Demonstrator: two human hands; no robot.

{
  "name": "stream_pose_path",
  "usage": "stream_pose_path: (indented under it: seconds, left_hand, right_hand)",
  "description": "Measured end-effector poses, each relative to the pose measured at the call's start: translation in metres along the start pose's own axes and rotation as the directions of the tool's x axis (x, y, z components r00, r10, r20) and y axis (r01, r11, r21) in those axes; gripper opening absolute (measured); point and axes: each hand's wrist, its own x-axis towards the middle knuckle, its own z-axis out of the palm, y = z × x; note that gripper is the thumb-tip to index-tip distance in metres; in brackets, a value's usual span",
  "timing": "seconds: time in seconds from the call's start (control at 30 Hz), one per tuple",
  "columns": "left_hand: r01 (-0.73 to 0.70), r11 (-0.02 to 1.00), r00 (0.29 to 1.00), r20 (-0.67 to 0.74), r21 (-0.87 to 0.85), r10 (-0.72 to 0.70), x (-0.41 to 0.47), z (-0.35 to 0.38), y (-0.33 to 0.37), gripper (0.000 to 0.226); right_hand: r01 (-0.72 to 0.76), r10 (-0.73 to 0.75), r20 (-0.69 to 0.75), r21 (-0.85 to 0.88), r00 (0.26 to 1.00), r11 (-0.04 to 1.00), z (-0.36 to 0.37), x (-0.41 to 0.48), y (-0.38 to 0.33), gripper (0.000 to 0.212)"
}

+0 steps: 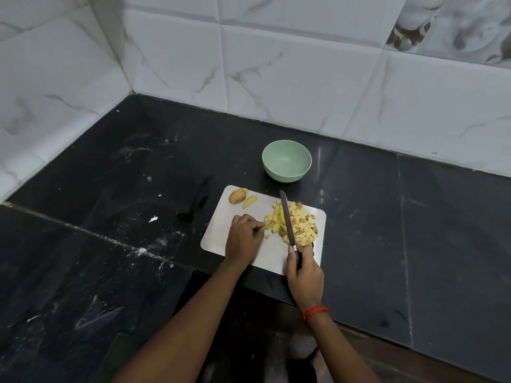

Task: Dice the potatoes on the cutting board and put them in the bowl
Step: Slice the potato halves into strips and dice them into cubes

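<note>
Grips the knife (287,219) by its handle in the right hand (304,272), fingers clenched round it, blade lying across the diced potato pile (297,223) at the right end of the cutting board (221,239). Rests the left hand (244,239) on the board just left of the pile, fingers curled beside a few stray cubes; cannot tell whether pinching 1.

Looks like gathering the dice. To do it well:
- Sweep the strays into the pile with the blade's spine.
- Keep the curled fingertips clear of the edge.
- Avoid nudging cubes off the board's right rim.

Still to dice: 1 unpeeled potato piece (237,196) and 1 wedge (249,201), at the board's far left corner.

Shows nothing yet in the green bowl (286,160), just beyond the board on the dark worktop (138,189).
</note>
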Motion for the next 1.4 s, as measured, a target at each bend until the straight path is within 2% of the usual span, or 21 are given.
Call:
stream_pose_path:
  seconds: [0.1,0.23,0.37,0.53,0.8,1.0,1.13,1.2,1.3,1.4]
  left_hand:
    - [0.082,0.995,0.996,-0.030,-0.064,-0.084,0.011,-0.001,0.004,0.022]
    - [0.122,0.993,0.987,-0.103,0.008,-0.120,0.039,-0.015,-0.001,0.030]
    - [0.134,0.983,0.990,-0.065,0.129,-0.126,0.061,-0.020,-0.003,0.030]
    - [0.144,0.983,0.989,-0.044,0.115,-0.140,0.060,-0.019,-0.005,0.018]
    - [0.024,0.999,0.995,-0.093,0.040,-0.020,-0.008,-0.024,-0.018,0.016]
    - [0.073,0.997,0.988,-0.132,-0.037,-0.077,-0.020,-0.026,-0.020,0.016]
    - [0.050,0.995,0.986,-0.157,-0.085,-0.063,-0.022,-0.025,-0.022,0.017]
    - [0.034,0.996,0.986,-0.161,-0.080,-0.047,-0.023,-0.023,-0.022,0.016]
    - [-0.005,1.000,0.984,-0.179,-0.025,0.001,-0.023,-0.022,-0.023,0.026]
    - [-0.104,0.991,0.985,-0.132,0.089,0.115,-0.024,-0.019,-0.026,0.018]
  right_hand:
    - [-0.014,0.014,0.000,0.022,1.000,1.000,-0.001,0.001,0.002,0.016]
    - [-0.012,0.012,0.008,0.011,1.000,1.000,0.000,0.001,0.003,0.017]
    - [-0.022,0.022,0.014,0.009,1.000,1.000,0.001,0.002,0.004,0.018]
    - [-0.015,0.015,0.018,0.005,1.000,1.000,0.000,0.002,0.004,0.015]
    - [0.050,-0.050,0.033,-0.027,0.998,0.998,0.002,0.000,0.004,0.017]
    - [0.048,-0.046,0.051,-0.028,0.998,0.998,0.001,0.000,0.004,0.015]
    - [0.060,-0.057,0.067,-0.049,0.996,0.997,0.001,-0.001,0.002,0.017]
    - [0.056,-0.053,0.065,-0.045,0.996,0.997,0.001,-0.001,0.002,0.016]
    - [0.054,-0.051,0.063,-0.037,0.997,0.998,0.001,-0.001,0.001,0.017]
    - [0.056,-0.053,0.058,-0.038,0.997,0.998,0.001,-0.001,0.002,0.015]
